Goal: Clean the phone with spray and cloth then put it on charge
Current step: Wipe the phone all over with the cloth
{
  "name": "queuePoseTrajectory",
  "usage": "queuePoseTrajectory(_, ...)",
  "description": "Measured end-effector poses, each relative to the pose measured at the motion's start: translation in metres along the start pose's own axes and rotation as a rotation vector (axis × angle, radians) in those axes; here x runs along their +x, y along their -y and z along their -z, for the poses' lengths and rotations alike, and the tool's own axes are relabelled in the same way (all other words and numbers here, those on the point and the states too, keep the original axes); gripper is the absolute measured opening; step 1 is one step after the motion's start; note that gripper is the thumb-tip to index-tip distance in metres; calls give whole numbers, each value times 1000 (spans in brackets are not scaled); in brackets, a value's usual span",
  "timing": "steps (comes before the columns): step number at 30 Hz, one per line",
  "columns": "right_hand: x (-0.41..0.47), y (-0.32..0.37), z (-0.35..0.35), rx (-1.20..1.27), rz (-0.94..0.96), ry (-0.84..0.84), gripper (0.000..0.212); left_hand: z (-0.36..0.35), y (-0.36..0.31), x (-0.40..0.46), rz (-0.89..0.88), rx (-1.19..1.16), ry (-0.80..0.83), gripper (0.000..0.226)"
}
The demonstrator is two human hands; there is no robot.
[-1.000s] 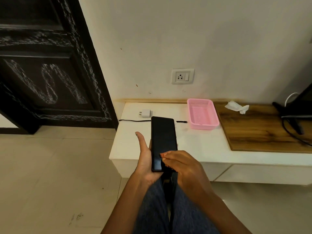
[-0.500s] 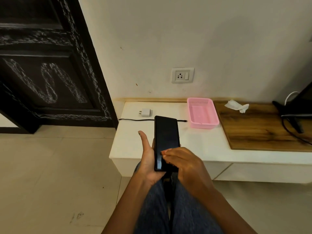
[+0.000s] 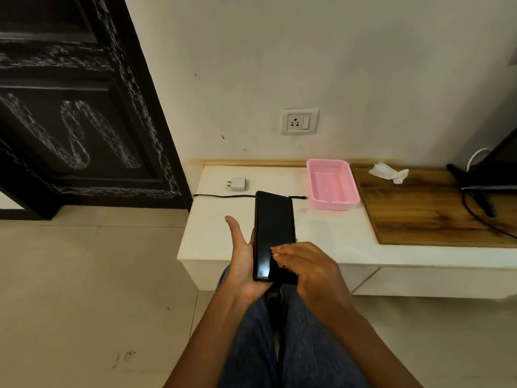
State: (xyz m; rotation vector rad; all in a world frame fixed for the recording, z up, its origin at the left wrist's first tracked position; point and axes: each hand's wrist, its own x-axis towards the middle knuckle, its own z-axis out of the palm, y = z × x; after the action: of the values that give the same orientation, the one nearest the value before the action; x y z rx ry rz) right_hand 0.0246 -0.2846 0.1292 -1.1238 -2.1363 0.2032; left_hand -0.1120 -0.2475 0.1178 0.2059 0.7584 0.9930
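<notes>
Phone point(image 3: 274, 233) cradled in left hand point(image 3: 242, 264) grip, right hand point(image 3: 309, 271) fingertips bunched on its dark screen, grasping nothing.

Phone point(image 3: 274, 233) held up over the lap, dark screen facing up, cradled in the left hand point(image 3: 242, 264) with the thumb sticking out to the side. Right hand point(image 3: 306, 268) lies across its lower end, fingertips point(image 3: 275, 251) on the glass. Behind, on the white shelf point(image 3: 335, 236): a charger point(image 3: 238, 184), a black cable point(image 3: 223, 196) running behind the phone's top edge, a pink basket point(image 3: 331, 184), and a crumpled tissue point(image 3: 389, 172) on the wooden board point(image 3: 425, 214). Socket point(image 3: 299, 121) on the wall above
</notes>
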Motion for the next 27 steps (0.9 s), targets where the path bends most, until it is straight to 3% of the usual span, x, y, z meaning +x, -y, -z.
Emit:
queuePoseTrajectory(4, 14, 9, -5, -11, -25, -64, 26, -2, 0, 3, 6, -3, 11, 116)
queuePoseTrajectory(9, -8, 23, -10, 3, 100, 31, 26, 9, -3, 5, -7, 2, -43, 106)
queuePoseTrajectory(17, 7, 15, -6, -1, -2, -40, 26, 1, -2, 5, 4, -12, -9, 108)
queuePoseTrajectory(22, -11, 28, -11, 13, 123, 8, 19, 8, -1, 5, -5, -17, -72, 100)
queuePoseTrajectory(27, -8, 11, -1, -10, 50, 15, 30, 3, -2, 5, -2, -58, -45, 108)
